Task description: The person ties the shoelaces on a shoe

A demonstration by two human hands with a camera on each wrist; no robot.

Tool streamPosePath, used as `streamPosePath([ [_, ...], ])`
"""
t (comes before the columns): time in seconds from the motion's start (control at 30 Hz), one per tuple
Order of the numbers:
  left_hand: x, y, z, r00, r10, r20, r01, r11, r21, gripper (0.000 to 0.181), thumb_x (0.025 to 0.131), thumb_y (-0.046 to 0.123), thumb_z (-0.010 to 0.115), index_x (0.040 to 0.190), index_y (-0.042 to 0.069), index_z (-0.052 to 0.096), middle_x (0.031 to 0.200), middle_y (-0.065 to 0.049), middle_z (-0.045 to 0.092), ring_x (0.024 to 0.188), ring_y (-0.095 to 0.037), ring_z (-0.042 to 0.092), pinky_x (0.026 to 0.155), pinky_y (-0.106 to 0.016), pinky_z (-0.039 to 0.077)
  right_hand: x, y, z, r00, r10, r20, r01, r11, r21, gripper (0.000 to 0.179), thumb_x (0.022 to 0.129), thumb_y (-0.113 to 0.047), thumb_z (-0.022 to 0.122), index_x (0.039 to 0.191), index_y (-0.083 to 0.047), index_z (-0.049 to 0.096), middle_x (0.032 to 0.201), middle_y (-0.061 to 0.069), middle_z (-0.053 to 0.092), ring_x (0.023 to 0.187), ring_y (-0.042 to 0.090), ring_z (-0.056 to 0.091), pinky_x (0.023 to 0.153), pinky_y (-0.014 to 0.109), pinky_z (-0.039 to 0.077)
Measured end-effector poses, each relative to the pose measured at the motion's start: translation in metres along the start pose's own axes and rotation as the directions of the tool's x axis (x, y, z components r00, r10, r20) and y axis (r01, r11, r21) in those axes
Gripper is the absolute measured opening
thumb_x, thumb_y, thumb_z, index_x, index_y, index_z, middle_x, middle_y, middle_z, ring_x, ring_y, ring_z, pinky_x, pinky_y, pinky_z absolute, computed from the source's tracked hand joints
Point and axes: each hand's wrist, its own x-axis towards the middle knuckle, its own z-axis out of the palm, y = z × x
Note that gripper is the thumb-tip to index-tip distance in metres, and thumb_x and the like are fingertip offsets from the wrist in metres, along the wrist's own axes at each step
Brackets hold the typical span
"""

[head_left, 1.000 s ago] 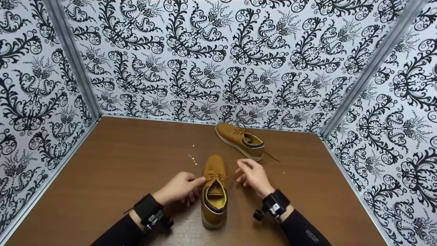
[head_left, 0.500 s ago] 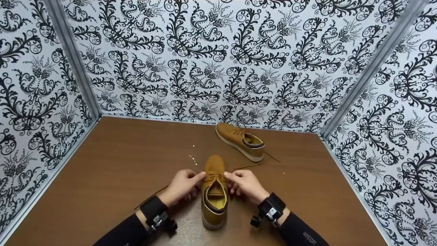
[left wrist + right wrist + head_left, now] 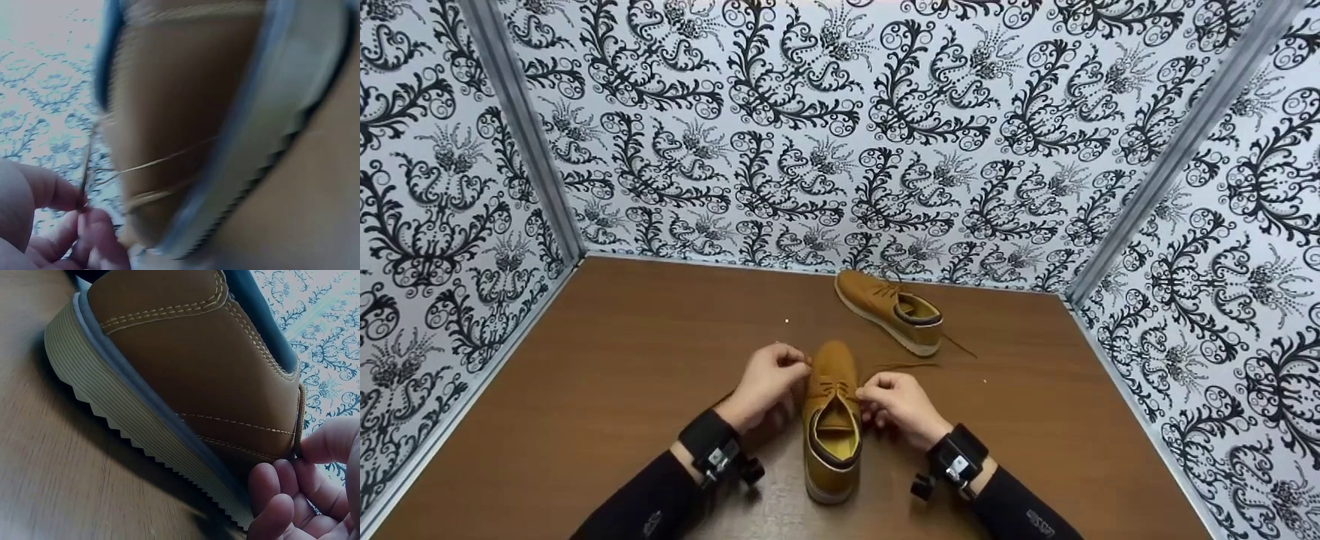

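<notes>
A tan lace-up shoe stands upright on the table between my hands, toe pointing away. On its left side my left hand pinches a shoelace between thumb and forefinger, and the lace runs up to the shoe's opening. Across from it, my right hand pinches the other lace end close against the shoe's side. The left wrist view is blurred. Part of each lace is hidden behind the fingers.
A second tan shoe lies farther back on the right, its lace trailing on the brown table. Patterned panels wall off the back and both sides. Small white specks dot the table.
My right hand has come left to the near shoe and taken its lace. My left hand has moved forward, away from me, beside the toe. Both shoes stay put.
</notes>
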Motion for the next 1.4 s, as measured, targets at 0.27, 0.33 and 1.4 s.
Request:
streamPosePath([
  [0.27, 0.027, 0.026, 0.0, 0.999, -0.019, 0.035, 0.022, 0.994, -0.104, 0.013, 0.098, -0.002, 0.065, 0.106, -0.006, 0.074, 0.107, -0.016, 0.079, 0.085, -0.018, 0.077, 0.076, -0.033, 0.067, 0.001, 0.005, 0.001, 1.0, -0.011, 0.014, 0.011, 1.0, 0.014, 0.013, 0.096, -0.015, 0.078, 0.091, -0.005, 0.074, 0.072, 0.001, 0.072, 0.064, 0.012, 0.066, 0.054, 0.022, 0.053],
  [0.33, 0.033, 0.035, 0.001, 0.997, -0.042, 0.07, 0.052, 0.988, -0.146, 0.015, 0.103, 0.0, 0.063, 0.112, -0.007, 0.073, 0.1, -0.015, 0.078, 0.08, -0.018, 0.077, 0.072, -0.033, 0.067, 0.001, 0.005, 0.0, 1.0, -0.011, 0.014, 0.011, 1.0, 0.015, 0.012, 0.097, -0.015, 0.077, 0.091, -0.005, 0.074, 0.072, 0.001, 0.072, 0.064, 0.012, 0.067, 0.054, 0.022, 0.053],
  [1.4, 0.011, -0.014, -0.018, 0.947, -0.253, 0.198, 0.283, 0.949, -0.141, 0.026, 0.109, 0.016, 0.067, 0.117, -0.008, 0.071, 0.089, -0.007, 0.079, 0.075, -0.016, 0.077, 0.07, -0.03, 0.067, 0.003, 0.006, 0.0, 0.998, -0.049, -0.031, 0.053, 0.991, 0.124, 0.005, 0.094, -0.004, 0.071, 0.09, -0.001, 0.069, 0.077, 0.003, 0.073, 0.065, 0.013, 0.067, 0.055, 0.022, 0.053],
])
